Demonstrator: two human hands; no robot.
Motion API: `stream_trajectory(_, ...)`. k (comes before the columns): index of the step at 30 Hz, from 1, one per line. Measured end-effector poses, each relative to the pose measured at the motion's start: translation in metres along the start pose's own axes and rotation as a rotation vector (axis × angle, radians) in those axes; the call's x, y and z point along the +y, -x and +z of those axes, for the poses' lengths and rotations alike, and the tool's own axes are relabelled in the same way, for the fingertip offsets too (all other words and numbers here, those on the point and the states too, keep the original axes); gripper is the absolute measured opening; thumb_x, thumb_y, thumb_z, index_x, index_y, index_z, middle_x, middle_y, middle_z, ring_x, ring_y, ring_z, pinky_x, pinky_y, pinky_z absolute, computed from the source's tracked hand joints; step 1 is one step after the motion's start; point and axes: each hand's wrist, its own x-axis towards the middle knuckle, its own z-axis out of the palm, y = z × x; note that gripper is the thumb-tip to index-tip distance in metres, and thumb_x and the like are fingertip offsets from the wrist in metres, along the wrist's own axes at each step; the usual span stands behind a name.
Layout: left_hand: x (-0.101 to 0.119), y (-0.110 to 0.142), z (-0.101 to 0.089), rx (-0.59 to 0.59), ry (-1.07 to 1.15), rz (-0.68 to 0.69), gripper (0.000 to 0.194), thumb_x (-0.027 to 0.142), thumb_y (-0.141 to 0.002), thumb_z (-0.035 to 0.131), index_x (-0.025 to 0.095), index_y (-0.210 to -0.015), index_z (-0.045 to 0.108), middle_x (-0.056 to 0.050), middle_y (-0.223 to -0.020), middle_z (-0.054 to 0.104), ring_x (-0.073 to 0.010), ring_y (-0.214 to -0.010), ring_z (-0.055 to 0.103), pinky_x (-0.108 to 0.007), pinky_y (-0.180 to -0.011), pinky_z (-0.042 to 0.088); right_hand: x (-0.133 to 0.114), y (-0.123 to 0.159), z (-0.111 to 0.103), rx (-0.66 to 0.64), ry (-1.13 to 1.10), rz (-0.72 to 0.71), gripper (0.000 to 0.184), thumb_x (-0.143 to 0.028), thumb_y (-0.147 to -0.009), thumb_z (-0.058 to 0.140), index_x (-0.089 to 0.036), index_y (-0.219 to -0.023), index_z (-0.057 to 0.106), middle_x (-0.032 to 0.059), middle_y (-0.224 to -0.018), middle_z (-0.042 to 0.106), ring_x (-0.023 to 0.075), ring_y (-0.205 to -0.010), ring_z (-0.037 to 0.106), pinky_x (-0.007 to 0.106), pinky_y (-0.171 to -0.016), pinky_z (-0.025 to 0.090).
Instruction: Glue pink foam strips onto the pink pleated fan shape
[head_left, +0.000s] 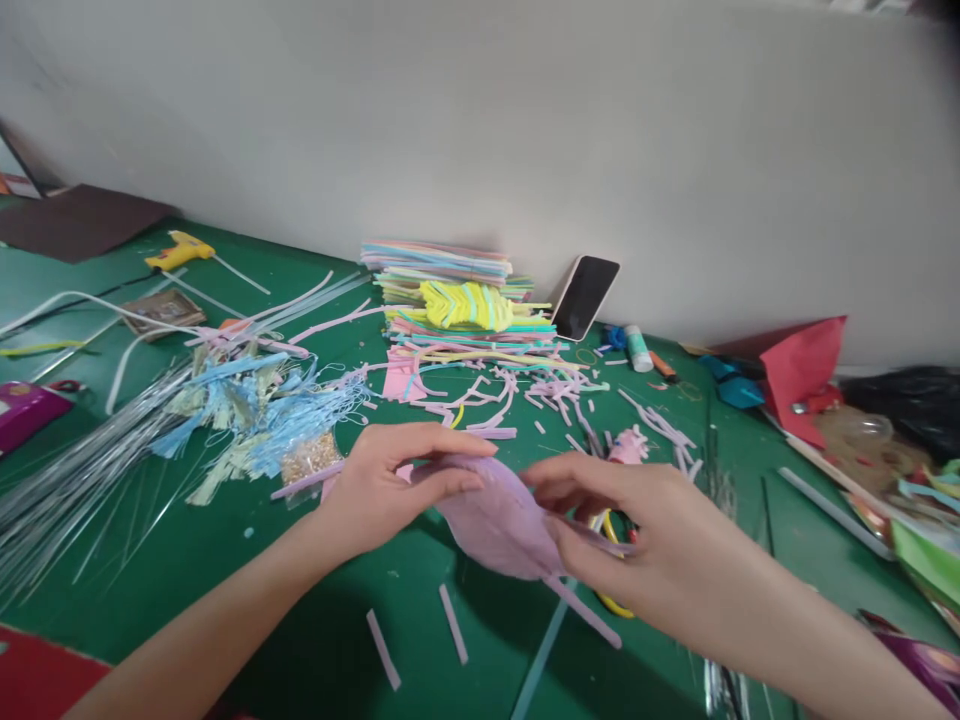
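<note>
A lilac petal-shaped piece (491, 520) is held up over the green table, with a fuzzy lilac stem like a pipe cleaner (589, 612) sticking out at its lower right. My left hand (375, 487) pinches its upper left edge between thumb and fingers. At its right side, my right hand (645, 520) has thumb and fingers closed on the edge near the stem; part of these fingertips is hidden. Below lie two short lilac strips (453, 624) and a pale blue stick (544, 655). Partly behind my right hand are yellow-handled scissors (616, 606).
Bundles of coloured pipe cleaners (442, 265) lie by the wall, near a leaning phone (587, 297). Lilac offcuts (559, 388) are scattered in front. Leftward are blue tassels (300, 415), wires (97, 470), a bag of beads (309, 458) and a yellow glue gun (182, 250).
</note>
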Motion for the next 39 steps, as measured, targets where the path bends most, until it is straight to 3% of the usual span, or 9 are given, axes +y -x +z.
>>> stream_trajectory(4, -0.002, 0.000, 0.005, 0.042, 0.049, -0.054, 0.020, 0.032, -0.075, 0.074, 0.026, -0.094, 0.076, -0.002, -0.092, 0.076, -0.0177, -0.081, 0.069, -0.024, -0.074, 0.055, 0.005, -0.001, 0.012, 0.072, -0.209, 0.065, 0.027, -0.031, -0.085, 0.058, -0.033, -0.112, 0.061, -0.0034, -0.079, 0.071, 0.0128, -0.067, 0.066, 0.021, -0.054, 0.052)
stream_trajectory(10, -0.004, -0.001, 0.006, 0.069, 0.134, -0.087, 0.019, 0.029, -0.073, 0.076, 0.026, -0.092, 0.075, 0.000, -0.092, 0.075, -0.0134, -0.078, 0.068, -0.019, -0.071, 0.054, 0.013, -0.005, 0.023, 0.269, -0.151, -0.195, 0.030, -0.015, -0.089, 0.052, -0.032, -0.110, 0.065, -0.0008, -0.093, 0.068, 0.0100, -0.080, 0.064, 0.021, -0.069, 0.052)
stream_trajectory(13, -0.007, 0.000, 0.007, 0.070, 0.153, -0.075, 0.018, 0.028, -0.072, 0.077, 0.026, -0.089, 0.075, 0.000, -0.090, 0.076, -0.0134, -0.076, 0.068, -0.019, -0.070, 0.054, 0.015, -0.004, 0.024, 0.314, -0.105, -0.266, 0.036, -0.007, -0.088, 0.048, -0.030, -0.107, 0.068, 0.0002, -0.090, 0.066, 0.0084, -0.075, 0.063, 0.019, -0.066, 0.051)
stream_trajectory(19, -0.009, 0.003, 0.003, 0.027, 0.200, -0.045, 0.012, 0.025, -0.071, 0.078, 0.027, -0.083, 0.076, 0.001, -0.083, 0.076, -0.0138, -0.075, 0.068, -0.019, -0.067, 0.054, 0.008, -0.002, 0.026, 0.263, -0.232, -0.183, 0.028, -0.011, -0.085, 0.054, -0.027, -0.100, 0.072, 0.0007, -0.085, 0.068, 0.0086, -0.072, 0.064, 0.017, -0.061, 0.052)
stream_trajectory(25, -0.009, 0.003, -0.002, -0.034, 0.201, -0.004, 0.017, 0.020, -0.070, 0.079, 0.025, -0.085, 0.074, 0.002, -0.084, 0.075, -0.0115, -0.072, 0.068, -0.016, -0.066, 0.053, 0.001, -0.004, 0.028, 0.198, -0.449, -0.005, 0.018, -0.020, -0.084, 0.062, -0.030, -0.092, 0.074, -0.0003, -0.084, 0.071, 0.0107, -0.072, 0.066, 0.017, -0.061, 0.054)
stream_trajectory(34, -0.015, 0.006, 0.000, -0.023, 0.194, 0.179, 0.029, 0.011, -0.068, 0.079, 0.026, -0.092, 0.072, 0.001, -0.090, 0.075, -0.0112, -0.074, 0.069, -0.015, -0.065, 0.053, -0.003, 0.000, 0.031, 0.198, -0.462, -0.032, 0.032, -0.009, -0.081, 0.059, -0.033, -0.096, 0.075, -0.0030, -0.080, 0.070, 0.0059, -0.069, 0.064, 0.011, -0.062, 0.051)
stream_trajectory(39, -0.015, 0.004, -0.001, -0.065, 0.192, 0.206, 0.019, 0.012, -0.073, 0.075, 0.023, -0.088, 0.072, 0.000, -0.081, 0.074, -0.0121, -0.067, 0.068, -0.018, -0.062, 0.053, -0.002, -0.001, 0.031, 0.192, -0.468, -0.046, 0.034, -0.008, -0.081, 0.057, -0.033, -0.096, 0.075, -0.0022, -0.080, 0.069, 0.0055, -0.067, 0.063, 0.011, -0.060, 0.051)
